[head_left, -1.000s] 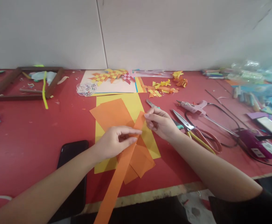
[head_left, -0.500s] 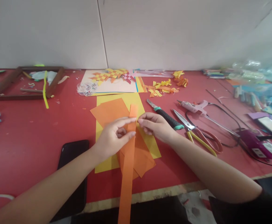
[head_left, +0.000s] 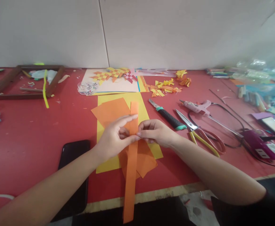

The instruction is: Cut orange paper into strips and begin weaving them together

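A red bench (head_left: pixel 33 135) fills most of the view, meeting a pale wall (head_left: pixel 170 34) at the back. At its far left lies a brown wooden frame (head_left: pixel 19 96). In the middle, a yellow sheet (head_left: pixel 107 166) lies flat, with orange sheets (head_left: pixel 113 110) overlapping it at slants; behind it is a pale sheet (head_left: pixel 118 88). A dark phone (head_left: pixel 76 197) lies partly covered by the left forearm.

The long orange strip (head_left: pixel 130 169) is held above the sheets, running toward the person, its near end showing past the bench's front edge. The left hand (head_left: pixel 115 136) grips it, index finger and thumb parted across its face, the other fingers curled. The right hand (head_left: pixel 156 133) has thumb and fingertips drawn together at the strip's right edge, against the left thumb; it appears to be pinching that edge, though the contact is small in view.

To the right lie scissors (head_left: pixel 193 126), a pink glue gun (head_left: pixel 196 108) and a black-handled knife (head_left: pixel 169 116). Checkered woven pieces (head_left: pixel 115 73) rest on the pale sheet, near yellow and orange scraps (head_left: pixel 165 86).
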`<action>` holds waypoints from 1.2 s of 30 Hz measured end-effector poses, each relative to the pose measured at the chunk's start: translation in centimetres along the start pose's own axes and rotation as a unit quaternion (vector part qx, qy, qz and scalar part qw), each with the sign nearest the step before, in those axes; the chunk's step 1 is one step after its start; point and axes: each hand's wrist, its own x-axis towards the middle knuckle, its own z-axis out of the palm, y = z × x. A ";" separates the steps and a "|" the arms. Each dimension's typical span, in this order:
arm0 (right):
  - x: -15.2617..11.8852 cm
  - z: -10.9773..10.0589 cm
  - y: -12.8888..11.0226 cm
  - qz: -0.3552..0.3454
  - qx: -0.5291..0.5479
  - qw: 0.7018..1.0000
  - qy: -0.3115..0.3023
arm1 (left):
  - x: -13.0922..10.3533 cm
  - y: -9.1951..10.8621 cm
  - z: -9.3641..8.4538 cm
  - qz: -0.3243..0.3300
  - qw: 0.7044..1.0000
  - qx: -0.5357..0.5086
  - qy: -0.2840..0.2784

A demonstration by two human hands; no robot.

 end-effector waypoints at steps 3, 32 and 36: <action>-0.1 0.3 -0.1 0.023 0.015 1.000 0.007 | -0.1 -0.1 0.0 -0.003 1.000 0.003 -0.002; 0.7 -0.3 0.4 -0.169 -0.021 0.973 0.154 | -0.3 -0.3 0.0 -0.036 0.982 -0.127 -0.132; 0.5 -0.7 0.2 -0.154 -0.004 0.978 0.143 | -0.1 -0.2 0.1 -0.008 0.991 -0.130 -0.042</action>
